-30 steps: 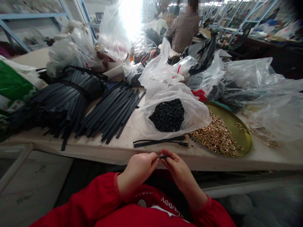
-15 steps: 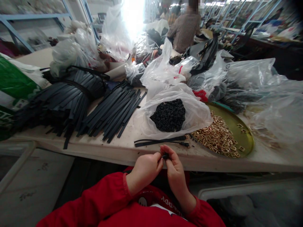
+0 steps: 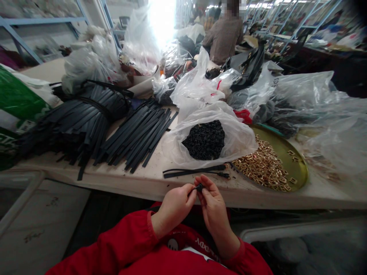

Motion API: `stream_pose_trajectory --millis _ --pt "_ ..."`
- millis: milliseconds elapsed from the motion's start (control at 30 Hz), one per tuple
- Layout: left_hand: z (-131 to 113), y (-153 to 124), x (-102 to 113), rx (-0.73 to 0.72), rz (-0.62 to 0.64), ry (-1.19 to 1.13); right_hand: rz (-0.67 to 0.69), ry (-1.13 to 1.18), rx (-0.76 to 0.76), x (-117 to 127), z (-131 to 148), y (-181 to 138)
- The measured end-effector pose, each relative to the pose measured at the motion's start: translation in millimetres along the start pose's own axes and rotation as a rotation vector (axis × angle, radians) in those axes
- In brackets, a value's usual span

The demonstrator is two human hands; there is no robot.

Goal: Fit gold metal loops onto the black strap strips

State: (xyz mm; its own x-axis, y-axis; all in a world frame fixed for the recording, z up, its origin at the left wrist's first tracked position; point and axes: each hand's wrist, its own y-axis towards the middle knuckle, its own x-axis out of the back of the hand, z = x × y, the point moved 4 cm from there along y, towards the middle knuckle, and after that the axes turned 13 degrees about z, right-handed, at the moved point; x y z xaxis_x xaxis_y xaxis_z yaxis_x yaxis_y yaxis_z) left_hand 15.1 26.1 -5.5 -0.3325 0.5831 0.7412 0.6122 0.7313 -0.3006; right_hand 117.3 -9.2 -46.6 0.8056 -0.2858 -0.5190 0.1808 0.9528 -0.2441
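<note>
My left hand (image 3: 175, 206) is closed in a pinch on a thin black strap (image 3: 195, 188), in front of the table's edge. Facing it, my right hand (image 3: 212, 204) pinches a small black loop (image 3: 199, 187) at the strap's end, and the fingertips of both hands almost meet. Most of the strap is hidden by my fingers. Just beyond my hands lie a few black straps with gold buckles (image 3: 195, 172). Behind them, an open plastic bag (image 3: 241, 143) holds many small black loops (image 3: 204, 140).
To the right, a round gold tray (image 3: 299, 168) carries a heap of gold buckles (image 3: 265, 164). Loose black strips (image 3: 140, 133) and a tied bundle (image 3: 77, 118) lie left. Plastic bags (image 3: 306, 88) crowd the table's back; a person (image 3: 225, 36) is beyond.
My right hand's fingers have shifted slightly around the loop, and more of the black piece shows between my fingertips. The things on the table stay where they were.
</note>
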Motion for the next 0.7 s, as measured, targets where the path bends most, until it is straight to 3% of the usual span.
stream_pose_trajectory --millis 67,167,267,333,500,600,700 --pt "0 1 -1 0.012 -0.003 0.015 -0.007 -0.056 0.042 1 2 -1" --pt "0 2 -4 0.017 0.006 0.061 -0.01 -0.338 0.182 3 6 -6" --pt "0 2 -7 0.021 -0.003 0.055 0.08 -0.578 0.296 3 4 -11" --pt "1 2 -8 0.016 -0.015 -0.003 0.127 -0.608 0.305 1 2 -13" --pt "1 3 -5 -0.013 -0.023 -0.121 -0.003 -0.28 0.14 1 3 -8" --pt "1 3 -3 -0.04 -0.018 -0.168 0.065 -0.025 -0.078 1 -2 -4" --pt "2 1 -6 -0.017 -0.025 -0.183 0.108 -0.015 -0.199 8 -7 -6"
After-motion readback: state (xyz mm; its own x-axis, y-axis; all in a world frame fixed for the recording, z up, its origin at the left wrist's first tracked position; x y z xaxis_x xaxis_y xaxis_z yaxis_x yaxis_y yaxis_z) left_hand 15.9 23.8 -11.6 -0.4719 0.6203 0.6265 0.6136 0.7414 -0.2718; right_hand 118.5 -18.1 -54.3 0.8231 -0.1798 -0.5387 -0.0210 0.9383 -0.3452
